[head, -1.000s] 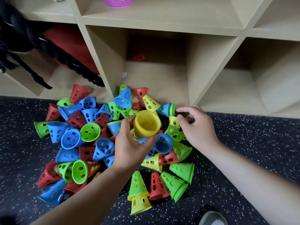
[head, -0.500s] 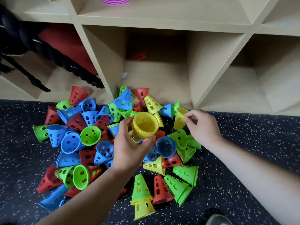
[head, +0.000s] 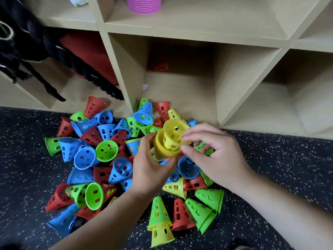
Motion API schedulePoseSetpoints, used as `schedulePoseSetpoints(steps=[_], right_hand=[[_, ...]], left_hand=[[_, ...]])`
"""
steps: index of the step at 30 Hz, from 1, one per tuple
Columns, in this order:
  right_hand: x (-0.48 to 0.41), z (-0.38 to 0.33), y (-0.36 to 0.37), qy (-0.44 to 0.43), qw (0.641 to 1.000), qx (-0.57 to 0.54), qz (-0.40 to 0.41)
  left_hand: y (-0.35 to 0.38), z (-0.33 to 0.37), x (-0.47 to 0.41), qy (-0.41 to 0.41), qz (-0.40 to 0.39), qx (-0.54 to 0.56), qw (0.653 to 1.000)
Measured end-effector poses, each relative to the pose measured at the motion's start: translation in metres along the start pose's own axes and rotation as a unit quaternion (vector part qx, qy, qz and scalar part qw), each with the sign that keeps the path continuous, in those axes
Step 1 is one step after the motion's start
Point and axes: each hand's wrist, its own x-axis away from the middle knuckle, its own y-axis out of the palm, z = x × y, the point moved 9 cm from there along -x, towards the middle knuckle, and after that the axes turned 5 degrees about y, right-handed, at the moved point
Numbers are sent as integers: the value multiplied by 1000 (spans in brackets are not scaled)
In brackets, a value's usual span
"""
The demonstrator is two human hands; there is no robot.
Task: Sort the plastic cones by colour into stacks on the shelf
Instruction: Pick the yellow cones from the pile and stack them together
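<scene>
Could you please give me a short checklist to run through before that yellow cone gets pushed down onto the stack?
1. Left hand grips the yellow stack: ok.
2. Right hand holds the loose yellow cone: ok.
3. Colours match, yellow on yellow: ok.
4. Cone lined up with the stack's open mouth: not ok, it sits tilted.
5. Cone fully seated: not ok, most of it sticks out.
6. Free shelf compartment for the stack: ok, only one red cone shows at its back.
</scene>
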Motion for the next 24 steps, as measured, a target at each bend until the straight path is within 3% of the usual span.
schedulePoseSetpoints(steps=[3,6,11,17,24], right_hand=[[-6,25,-1,20,999,-14,22],[-26,69,-11,67,994,69,59],[-71,133,11,99,977,190,-7],[-99,161,49,100,945,302,-75],[-103,181,71,74,930,348,-87]], left_hand=[[-5,0,1,-1,8,-3,1000],[-13,-4,0,-3,21,-11,1000],[-16,-7,-4,1,29,-10,1000],[-18,-9,-15,13,26,-3,1000],[-19,-20,-25,6,9,11,1000]])
